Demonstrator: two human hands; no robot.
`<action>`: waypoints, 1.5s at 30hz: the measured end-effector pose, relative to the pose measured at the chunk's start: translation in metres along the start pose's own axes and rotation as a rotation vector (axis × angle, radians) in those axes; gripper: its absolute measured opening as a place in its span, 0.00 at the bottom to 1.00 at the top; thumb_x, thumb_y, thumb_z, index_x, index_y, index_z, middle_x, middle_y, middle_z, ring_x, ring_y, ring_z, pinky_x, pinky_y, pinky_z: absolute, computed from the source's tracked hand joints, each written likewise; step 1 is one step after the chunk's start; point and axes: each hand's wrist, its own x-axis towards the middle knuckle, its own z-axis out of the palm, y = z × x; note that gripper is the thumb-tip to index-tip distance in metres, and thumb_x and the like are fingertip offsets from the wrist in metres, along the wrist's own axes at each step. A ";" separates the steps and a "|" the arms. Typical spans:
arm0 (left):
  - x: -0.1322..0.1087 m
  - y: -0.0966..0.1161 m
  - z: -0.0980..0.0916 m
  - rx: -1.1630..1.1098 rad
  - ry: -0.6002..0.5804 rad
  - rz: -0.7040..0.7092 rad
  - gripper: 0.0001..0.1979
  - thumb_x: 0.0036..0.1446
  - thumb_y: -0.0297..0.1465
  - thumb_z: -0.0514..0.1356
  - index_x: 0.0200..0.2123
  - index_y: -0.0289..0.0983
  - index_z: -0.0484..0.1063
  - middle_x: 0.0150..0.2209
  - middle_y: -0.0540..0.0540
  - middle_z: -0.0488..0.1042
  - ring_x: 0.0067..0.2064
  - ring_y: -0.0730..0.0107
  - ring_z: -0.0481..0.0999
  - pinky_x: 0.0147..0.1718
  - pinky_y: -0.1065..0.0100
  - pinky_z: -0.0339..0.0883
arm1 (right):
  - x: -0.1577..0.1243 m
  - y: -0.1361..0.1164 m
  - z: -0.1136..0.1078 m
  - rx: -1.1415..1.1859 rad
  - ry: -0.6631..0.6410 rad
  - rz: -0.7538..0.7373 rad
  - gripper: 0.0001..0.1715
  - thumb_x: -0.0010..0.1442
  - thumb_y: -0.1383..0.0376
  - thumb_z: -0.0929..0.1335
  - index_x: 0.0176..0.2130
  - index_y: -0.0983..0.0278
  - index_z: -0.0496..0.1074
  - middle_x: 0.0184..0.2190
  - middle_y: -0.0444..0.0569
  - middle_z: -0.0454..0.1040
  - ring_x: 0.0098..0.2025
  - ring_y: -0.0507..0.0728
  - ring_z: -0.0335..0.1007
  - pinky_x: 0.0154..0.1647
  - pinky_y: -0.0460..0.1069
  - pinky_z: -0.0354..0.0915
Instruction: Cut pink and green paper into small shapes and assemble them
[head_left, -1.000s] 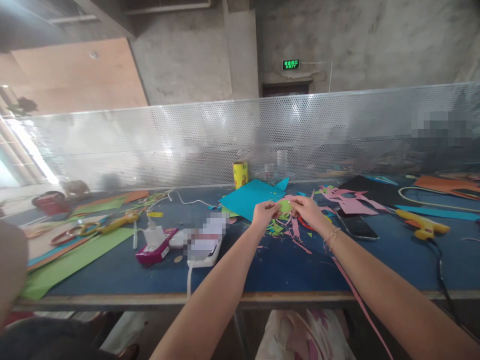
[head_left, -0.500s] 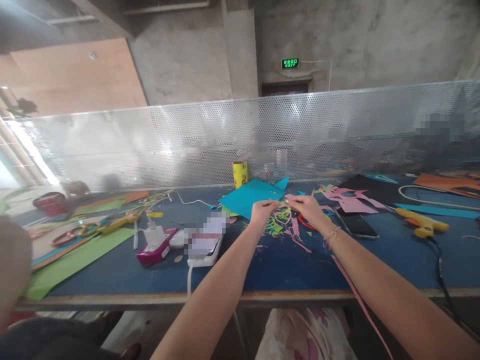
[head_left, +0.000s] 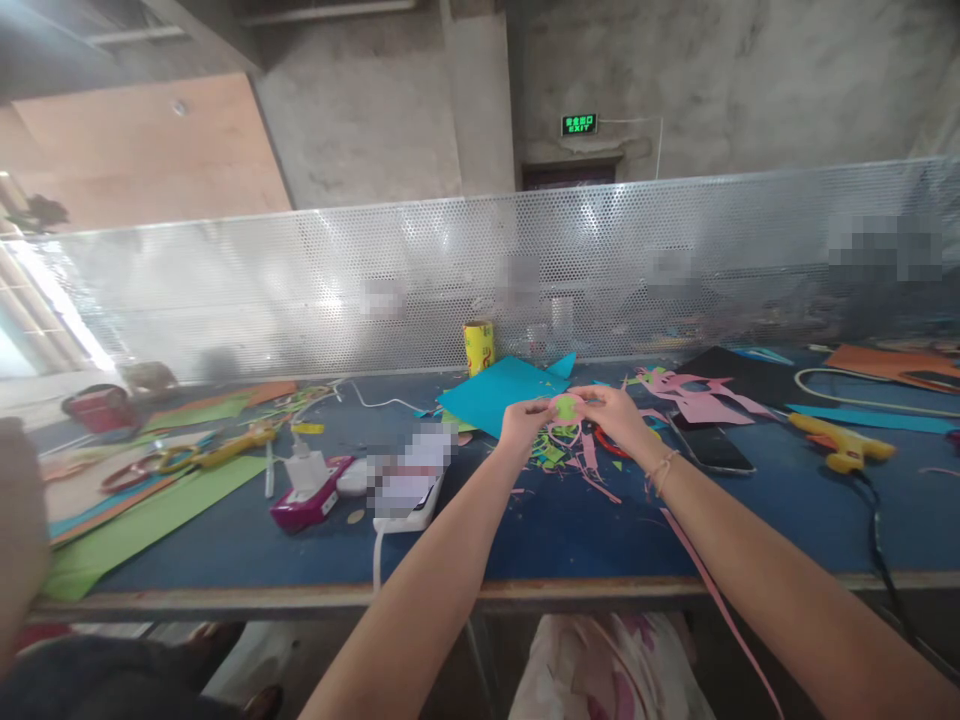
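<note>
Over the heap of paper scraps (head_left: 551, 455), I hold a small round green paper piece with a pink edge (head_left: 566, 406) between both hands. The fingers of my left hand (head_left: 523, 422) pinch its left side. From the right, my right hand (head_left: 611, 410) pinches the other side. Just below the piece shows a pink paper outline (head_left: 564, 437), partly covered. Red scissor-like handles (head_left: 602, 440) lie partly hidden under my right wrist. A blue paper sheet (head_left: 495, 390) lies behind my left hand.
Right of my hands are a dark phone (head_left: 712, 445), pink cut paper (head_left: 712, 403) and a yellow glue gun (head_left: 844, 442) with a black cord. On the left stand a purple power strip (head_left: 307, 507) and a white device (head_left: 412, 515). Another person sits at the far left.
The paper piece has turned from nearly edge-on to face me, so its round green face now shows. Both hands stay in nearly the same place.
</note>
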 end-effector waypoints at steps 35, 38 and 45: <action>-0.007 0.010 0.004 0.022 -0.001 0.004 0.08 0.36 0.26 0.66 0.23 0.33 0.70 0.21 0.48 0.73 0.24 0.71 0.73 0.31 0.67 0.70 | -0.002 -0.004 -0.003 0.005 -0.023 0.057 0.08 0.45 0.63 0.68 0.27 0.66 0.72 0.28 0.51 0.75 0.32 0.56 0.71 0.36 0.52 0.65; -0.007 0.011 0.005 -0.008 0.008 0.005 0.11 0.37 0.25 0.66 0.26 0.34 0.67 0.21 0.50 0.72 0.23 0.71 0.73 0.28 0.67 0.71 | -0.002 -0.005 -0.002 0.051 -0.006 0.054 0.10 0.44 0.65 0.68 0.31 0.67 0.70 0.33 0.52 0.74 0.33 0.55 0.71 0.36 0.50 0.65; -0.009 0.015 0.006 -0.022 0.004 -0.032 0.13 0.37 0.24 0.66 0.29 0.33 0.69 0.22 0.50 0.72 0.24 0.72 0.73 0.29 0.67 0.71 | 0.001 0.001 0.000 0.105 -0.002 0.039 0.14 0.44 0.69 0.68 0.35 0.67 0.70 0.35 0.53 0.74 0.35 0.54 0.71 0.38 0.50 0.66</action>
